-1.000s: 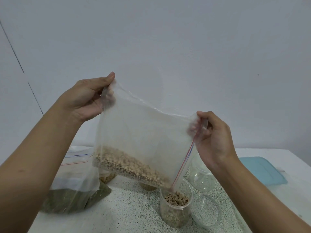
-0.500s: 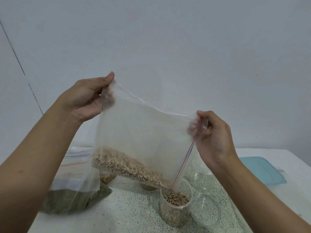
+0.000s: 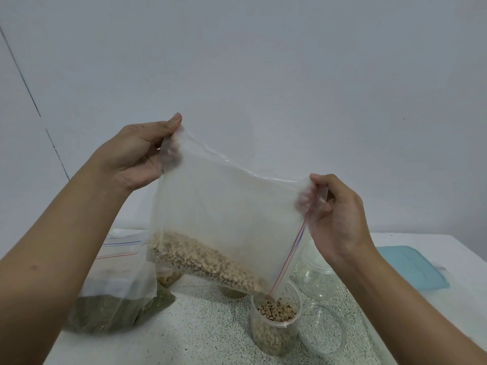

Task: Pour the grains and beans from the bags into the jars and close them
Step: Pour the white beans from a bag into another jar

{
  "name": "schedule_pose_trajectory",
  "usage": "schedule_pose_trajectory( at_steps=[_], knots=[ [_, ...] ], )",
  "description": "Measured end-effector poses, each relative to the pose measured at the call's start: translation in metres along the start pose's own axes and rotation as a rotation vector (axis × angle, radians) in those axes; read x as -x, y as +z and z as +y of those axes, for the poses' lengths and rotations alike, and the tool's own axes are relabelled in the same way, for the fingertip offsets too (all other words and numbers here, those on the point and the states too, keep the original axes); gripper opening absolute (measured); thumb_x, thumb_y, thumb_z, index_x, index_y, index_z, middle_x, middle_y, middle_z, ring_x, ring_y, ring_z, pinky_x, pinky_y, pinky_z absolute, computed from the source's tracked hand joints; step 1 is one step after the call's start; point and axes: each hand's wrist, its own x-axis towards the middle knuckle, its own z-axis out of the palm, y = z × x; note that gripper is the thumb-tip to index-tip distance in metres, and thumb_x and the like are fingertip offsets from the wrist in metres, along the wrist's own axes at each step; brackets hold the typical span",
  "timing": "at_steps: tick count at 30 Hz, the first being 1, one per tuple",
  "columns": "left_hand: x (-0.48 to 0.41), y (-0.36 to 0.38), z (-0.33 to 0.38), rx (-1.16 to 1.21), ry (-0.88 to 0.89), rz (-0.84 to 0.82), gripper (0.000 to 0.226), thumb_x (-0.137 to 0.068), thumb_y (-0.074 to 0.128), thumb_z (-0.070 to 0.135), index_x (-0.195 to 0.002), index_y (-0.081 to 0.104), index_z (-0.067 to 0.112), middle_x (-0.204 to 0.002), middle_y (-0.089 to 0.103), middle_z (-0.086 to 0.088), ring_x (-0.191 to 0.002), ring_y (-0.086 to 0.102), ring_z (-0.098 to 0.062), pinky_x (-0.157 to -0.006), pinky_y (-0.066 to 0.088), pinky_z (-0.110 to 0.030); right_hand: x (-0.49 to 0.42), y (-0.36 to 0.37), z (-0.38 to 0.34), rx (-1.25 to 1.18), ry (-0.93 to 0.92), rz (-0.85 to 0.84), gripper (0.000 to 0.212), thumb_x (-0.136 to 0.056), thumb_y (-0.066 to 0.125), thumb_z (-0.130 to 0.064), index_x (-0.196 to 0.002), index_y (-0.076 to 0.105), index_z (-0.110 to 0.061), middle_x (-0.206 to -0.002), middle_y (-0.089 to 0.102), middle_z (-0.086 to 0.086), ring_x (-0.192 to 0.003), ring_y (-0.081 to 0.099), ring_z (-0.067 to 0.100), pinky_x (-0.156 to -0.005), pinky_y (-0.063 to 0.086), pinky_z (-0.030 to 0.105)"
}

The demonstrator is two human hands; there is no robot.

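Pinched at its top corners by the raised left hand [image 3: 137, 154] and lower right hand [image 3: 338, 219], the bag [image 3: 224, 201] slants so its zip corner (beans [image 3: 200, 262] heaped there) hangs directly over the jar [image 3: 275, 330].

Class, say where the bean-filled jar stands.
Head view, lower centre-right: the jar stands on the table under the bag's low corner, beside an empty clear container.

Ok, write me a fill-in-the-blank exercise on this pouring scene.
1. The left hand and right hand pinch the zip bag by its upper ____.
2. The beans funnel from its lowest corner into a clear ____.
3. The other bag resting on the table holds dark ____ grains.
4. The flat lid by the right forearm is ____.
Missing words: corners; jar; green; blue.
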Motion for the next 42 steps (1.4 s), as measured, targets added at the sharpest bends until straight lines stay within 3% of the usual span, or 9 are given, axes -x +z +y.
schedule_pose_trajectory(
  at_steps=[12,17,26,32,37,42],
  knots=[
    [0.0003,0.0017,0.0023,-0.010,0.007,0.015,0.012,-0.071,0.080,0.025,-0.065,0.077,0.016,-0.074,0.061,0.003,-0.071,0.059,-0.010,-0.074,0.058,-0.022,-0.0003,0.0017,0.0006,-0.007,-0.009,0.000,0.040,-0.089,0.060,0.001,-0.052,0.061,-0.015,-0.069,0.042,0.004,-0.059,0.045,0.017,-0.061,0.041,0.028],
    [-0.0010,0.0022,0.0024,-0.006,0.006,0.018,0.015,-0.078,0.076,0.024,-0.065,0.076,0.016,-0.073,0.059,0.004,-0.067,0.057,-0.009,-0.067,0.056,-0.021,-0.0020,0.0004,0.0013,-0.005,-0.005,0.000,0.032,-0.088,0.061,0.001,-0.059,0.063,-0.012,-0.072,0.044,0.004,-0.058,0.046,0.017,-0.059,0.042,0.028],
    [-0.0020,-0.0003,0.0010,-0.023,0.012,0.004,0.016,-0.079,0.076,0.025,-0.066,0.076,0.017,-0.074,0.059,0.003,-0.071,0.056,-0.010,-0.070,0.055,-0.021,-0.0030,0.0002,0.0026,-0.016,0.001,-0.007,0.029,-0.088,0.061,0.001,-0.062,0.059,-0.011,-0.071,0.044,0.005,-0.058,0.045,0.017,-0.058,0.041,0.027],
    [-0.0031,-0.0014,0.0002,-0.030,0.002,-0.004,0.018,-0.058,0.086,0.030,-0.068,0.077,0.017,-0.075,0.063,0.005,-0.073,0.055,-0.009,-0.071,0.054,-0.021,-0.0015,-0.0009,0.0016,-0.003,0.000,0.000,0.038,-0.089,0.060,0.000,-0.054,0.059,-0.015,-0.069,0.046,0.003,-0.057,0.047,0.018,-0.062,0.043,0.029],
    [-0.0052,-0.0019,-0.0013,-0.019,0.002,0.002,0.011,-0.072,0.081,0.027,-0.067,0.077,0.017,-0.076,0.062,0.005,-0.074,0.055,-0.010,-0.073,0.053,-0.021,-0.0025,0.0000,0.0025,-0.003,-0.006,0.008,0.031,-0.089,0.060,0.001,-0.061,0.058,-0.012,-0.068,0.046,0.004,-0.056,0.047,0.017,-0.060,0.044,0.029],
    [-0.0058,-0.0020,0.0009,-0.019,0.000,-0.015,0.019,-0.058,0.087,0.030,-0.069,0.077,0.018,-0.077,0.061,0.005,-0.073,0.055,-0.009,-0.070,0.054,-0.020,-0.0030,-0.0002,0.0026,-0.003,-0.010,0.002,0.031,-0.089,0.060,0.001,-0.061,0.057,-0.012,-0.069,0.045,0.004,-0.057,0.046,0.017,-0.061,0.042,0.029]
  ],
)
